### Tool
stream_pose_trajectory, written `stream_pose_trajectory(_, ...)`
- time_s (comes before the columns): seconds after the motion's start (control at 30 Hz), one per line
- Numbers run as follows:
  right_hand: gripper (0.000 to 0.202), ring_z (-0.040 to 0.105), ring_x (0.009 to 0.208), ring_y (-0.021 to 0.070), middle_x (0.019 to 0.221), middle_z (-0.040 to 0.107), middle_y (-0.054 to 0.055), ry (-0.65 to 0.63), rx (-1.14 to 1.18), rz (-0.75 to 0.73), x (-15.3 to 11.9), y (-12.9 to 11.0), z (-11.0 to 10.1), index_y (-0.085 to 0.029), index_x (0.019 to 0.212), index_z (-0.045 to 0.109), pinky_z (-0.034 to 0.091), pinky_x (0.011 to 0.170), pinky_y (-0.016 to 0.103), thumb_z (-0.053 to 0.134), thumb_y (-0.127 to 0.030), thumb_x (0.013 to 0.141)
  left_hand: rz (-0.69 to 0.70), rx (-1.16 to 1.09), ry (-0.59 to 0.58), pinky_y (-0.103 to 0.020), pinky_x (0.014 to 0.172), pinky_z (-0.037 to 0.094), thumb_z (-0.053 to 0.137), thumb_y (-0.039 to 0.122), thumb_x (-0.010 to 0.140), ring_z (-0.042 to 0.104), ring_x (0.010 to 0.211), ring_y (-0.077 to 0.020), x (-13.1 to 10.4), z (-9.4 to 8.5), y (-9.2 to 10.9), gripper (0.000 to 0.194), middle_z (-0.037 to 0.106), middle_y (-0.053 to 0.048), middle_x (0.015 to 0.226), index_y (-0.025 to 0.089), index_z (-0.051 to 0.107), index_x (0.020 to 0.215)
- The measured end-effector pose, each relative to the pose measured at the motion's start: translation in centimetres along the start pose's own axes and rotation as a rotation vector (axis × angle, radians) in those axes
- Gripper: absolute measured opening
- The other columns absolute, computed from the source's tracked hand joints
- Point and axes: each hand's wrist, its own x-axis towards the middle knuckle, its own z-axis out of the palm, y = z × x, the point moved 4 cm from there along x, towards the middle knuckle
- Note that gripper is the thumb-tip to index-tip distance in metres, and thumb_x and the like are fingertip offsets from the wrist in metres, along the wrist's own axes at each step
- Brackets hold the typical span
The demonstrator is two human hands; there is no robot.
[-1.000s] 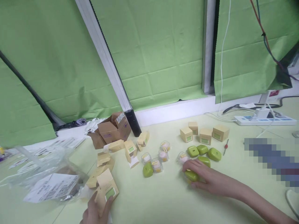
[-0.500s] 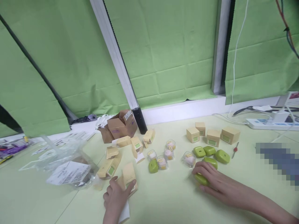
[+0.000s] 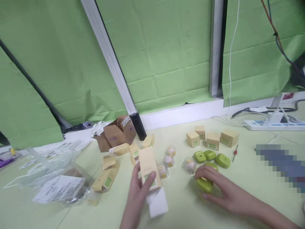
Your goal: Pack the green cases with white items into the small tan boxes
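My left hand [image 3: 143, 186] grips a small tan cardboard box [image 3: 148, 160] with a green label, its white flap [image 3: 158, 203] hanging open toward me. My right hand [image 3: 220, 187] has its fingers around a glossy green rounded case [image 3: 204, 185] just above or on the table; I cannot tell whether they touch. Several similar green cases [image 3: 222, 160] lie just beyond it. Near the middle sit pinkish round items in clear wrapping, one of them [image 3: 190, 165] close to my right fingers. Behind my left hand lie opened tan boxes [image 3: 106, 178].
Several closed tan boxes [image 3: 230, 137] stand at the back right, near a red-and-grey small tool [image 3: 235, 152]. A brown carton [image 3: 120, 132] sits by the black post base [image 3: 138, 126]. A clear plastic bag [image 3: 71, 171] lies left. A white power strip [image 3: 274, 125] runs along the right.
My left hand has lifted the tan box off the table and carried it right, flap dangling. My right hand has tilted the green case, showing more of its top. The view has shifted slightly.
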Motion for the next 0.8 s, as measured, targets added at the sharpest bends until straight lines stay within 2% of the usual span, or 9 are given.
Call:
stream_pose_trajectory(0.07, 0.026, 0.043, 0.112, 0.0231, 0.117, 0.046, 0.005, -0.054, -0.012, -0.002, -0.1, 0.0, 0.4, -0.028, 0.108, 0.047, 0.037, 0.095, 0.037, 0.052, -0.022, 0.083, 0.028, -0.158, -0.174, -0.036, 0.085, 0.046, 0.069, 0.039, 0.065, 0.054, 0.108, -0.028, 0.5, 2.8, 0.2, 0.06, 0.058, -0.009, 0.12, 0.023, 0.046, 0.117)
stream_pose_trajectory(0.13, 0.024, 0.043, 0.11, 0.022, 0.116, 0.045, 0.005, -0.095, -0.01, 0.006, -0.2, 0.0, 0.6, -0.028, 0.107, 0.046, 0.038, 0.094, 0.037, 0.049, -0.021, 0.084, 0.028, -0.254, -0.313, -0.036, 0.086, 0.044, 0.071, 0.035, 0.065, 0.054, 0.109, -0.0283, 1.2, 4.8, -0.3, 0.061, 0.059, -0.009, 0.118, 0.022, 0.045, 0.118)
stream_pose_trajectory(0.2, 0.024, 0.043, 0.11, 0.0212, 0.117, 0.043, 0.005, -0.125, -0.01, 0.014, -0.2, 0.1, 0.7, -0.028, 0.109, 0.045, 0.038, 0.094, 0.036, 0.047, -0.022, 0.086, 0.01, -0.296, -0.395, -0.036, 0.084, 0.045, 0.071, 0.032, 0.066, 0.056, 0.104, -0.0283, 1.7, 6.2, -1.5, 0.059, 0.062, -0.01, 0.113, 0.02, 0.045, 0.117)
stream_pose_trajectory(0.27, 0.026, 0.043, 0.11, 0.0211, 0.117, 0.041, 0.005, -0.153, -0.025, 0.006, -0.3, 0.2, 0.7, -0.029, 0.111, 0.044, 0.038, 0.094, 0.036, 0.047, -0.022, 0.086, 0.005, -0.302, -0.419, -0.035, 0.082, 0.045, 0.072, 0.031, 0.066, 0.057, 0.102, -0.0274, 2.1, 7.0, -2.9, 0.056, 0.063, -0.01, 0.108, 0.019, 0.046, 0.115)
stream_pose_trajectory(0.4, 0.033, 0.044, 0.108, 0.0212, 0.115, 0.041, 0.005, -0.168, -0.053, -0.007, -0.3, 0.6, 0.4, -0.029, 0.112, 0.045, 0.04, 0.092, 0.036, 0.053, -0.019, 0.082, 0.015, -0.298, -0.384, -0.034, 0.084, 0.045, 0.072, 0.032, 0.067, 0.056, 0.103, -0.0258, 2.6, 7.3, -5.4, 0.055, 0.062, -0.009, 0.11, 0.02, 0.046, 0.114)
stream_pose_trajectory(0.5, 0.032, 0.046, 0.105, 0.0214, 0.114, 0.041, 0.005, -0.17, -0.059, -0.004, -0.2, 0.7, 0.1, -0.028, 0.11, 0.047, 0.041, 0.09, 0.036, 0.056, -0.02, 0.08, -0.03, -0.324, -0.361, -0.037, 0.088, 0.043, 0.073, 0.033, 0.066, 0.055, 0.106, -0.0275, 2.6, 6.9, -6.4, 0.06, 0.062, -0.01, 0.111, 0.021, 0.045, 0.118)
stream_pose_trajectory(0.63, 0.026, 0.045, 0.107, 0.0204, 0.115, 0.042, 0.005, -0.196, -0.054, -0.018, -0.2, 0.0, 0.0, -0.028, 0.108, 0.047, 0.04, 0.092, 0.035, 0.053, -0.022, 0.083, -0.095, -0.414, -0.321, -0.039, 0.093, 0.04, 0.071, 0.032, 0.068, 0.053, 0.111, -0.0285, 2.4, 6.4, -6.5, 0.059, 0.062, -0.009, 0.113, 0.022, 0.046, 0.12)
stream_pose_trajectory(0.8, 0.022, 0.047, 0.101, 0.0185, 0.111, 0.043, 0.005, -0.188, -0.057, -0.023, -0.3, -0.4, 0.3, -0.025, 0.103, 0.047, 0.042, 0.089, 0.034, 0.046, -0.015, 0.083, -0.1, -0.451, -0.322, -0.039, 0.094, 0.04, 0.07, 0.03, 0.068, 0.054, 0.11, -0.0278, 2.0, 6.2, -5.8, 0.057, 0.063, -0.008, 0.114, 0.022, 0.048, 0.12)
